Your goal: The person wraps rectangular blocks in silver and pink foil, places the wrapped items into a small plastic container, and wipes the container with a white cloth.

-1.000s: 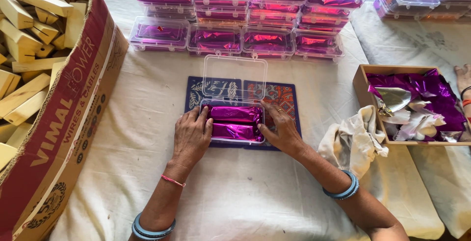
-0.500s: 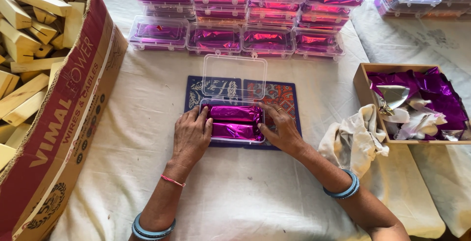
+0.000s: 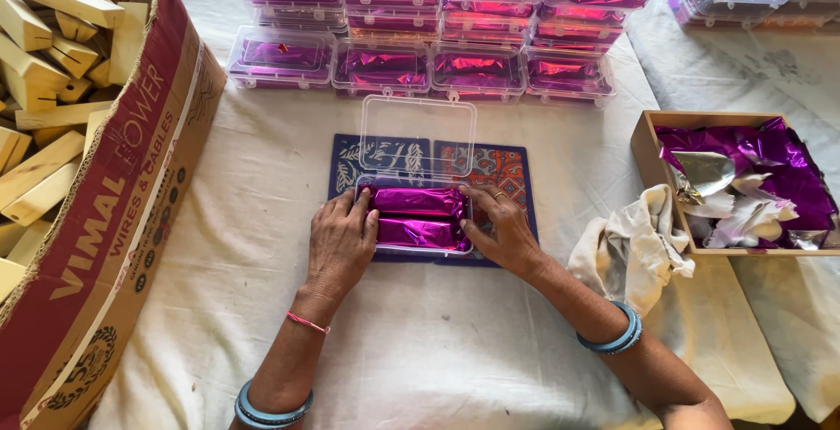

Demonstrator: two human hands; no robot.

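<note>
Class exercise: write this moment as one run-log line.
left hand: on clear box, left side | right hand: on its right side | lid: open | contents: purple foil-wrapped bars

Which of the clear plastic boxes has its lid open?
The box between the left hand and right hand, on the patterned mat. Its lid stands up; the stacked boxes behind are closed.

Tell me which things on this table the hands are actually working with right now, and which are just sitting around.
In hand:
- left hand and right hand, flat against the open clear box
- purple foil-wrapped bars inside it
- raised lid
- patterned mat beneath

Lying about:
- stacked filled boxes
- carton of wooden blocks
- wooden tray of foil scraps
- cloth
</note>
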